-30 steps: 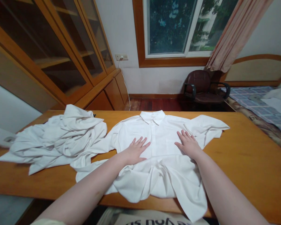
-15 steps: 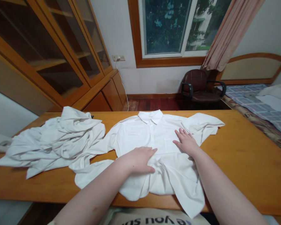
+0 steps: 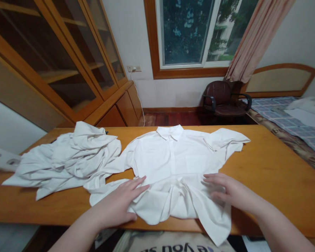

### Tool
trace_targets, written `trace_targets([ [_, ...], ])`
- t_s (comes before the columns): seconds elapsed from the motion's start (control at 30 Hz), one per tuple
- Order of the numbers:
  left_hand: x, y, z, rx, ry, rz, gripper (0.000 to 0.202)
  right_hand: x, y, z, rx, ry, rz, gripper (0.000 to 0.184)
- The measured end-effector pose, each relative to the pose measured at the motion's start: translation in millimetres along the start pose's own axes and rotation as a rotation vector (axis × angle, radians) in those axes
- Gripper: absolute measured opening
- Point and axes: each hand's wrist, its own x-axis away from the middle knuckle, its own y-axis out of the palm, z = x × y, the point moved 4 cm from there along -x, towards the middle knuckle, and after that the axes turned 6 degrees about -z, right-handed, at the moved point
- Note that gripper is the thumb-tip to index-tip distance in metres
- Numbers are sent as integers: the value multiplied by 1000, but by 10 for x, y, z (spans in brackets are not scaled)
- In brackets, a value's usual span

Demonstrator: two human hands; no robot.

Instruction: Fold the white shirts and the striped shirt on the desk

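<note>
A white collared shirt (image 3: 157,157) lies front side up on the wooden table, its collar toward the far edge. Its lower part is rumpled and folded over, and one corner hangs past the near edge. My left hand (image 3: 123,199) is at the shirt's lower left side, fingers apart, over the cloth. On the other side, my right hand (image 3: 223,189) is at the lower right edge, its fingers spread and slightly blurred. Neither hand grips any cloth that I can see.
A heap of crumpled white cloth (image 3: 68,157) lies on the left of the table (image 3: 273,175), touching the shirt's sleeve. Beyond stand a glass-fronted cabinet (image 3: 94,101), a brown armchair (image 3: 217,96) and a bed (image 3: 286,108). A white plastic piece (image 3: 5,159) juts in at left.
Both hands have come off the middle of the shirt. The left moved left and nearer to me; the right moved down to the lower right edge. The shirt lies much the same.
</note>
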Motion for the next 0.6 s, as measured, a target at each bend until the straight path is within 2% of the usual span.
trace_targets([
  [0.1,12,86,-148,50,0,107,69,267,173,111,58,-4,-40,59],
  [0.17,-23,112,-189,79,9,205,50,377,286,212,101,17,-69,74],
  [0.23,-52,118,-193,109,11,280,31,427,391,299,142,34,-83,79],
  [0.27,-58,118,-188,126,10,303,23,433,430,332,165,40,-64,73],
  [0.33,-45,118,-186,164,10,340,12,427,476,369,213,36,19,50],
  [0.4,-1,113,-208,202,14,399,12,423,486,364,252,-1,119,28],
  [0.5,98,100,-308,248,-24,542,21,456,454,324,249,-70,247,24],
  [0.6,201,89,-435,301,-110,685,26,533,389,326,109,-97,386,29],
])
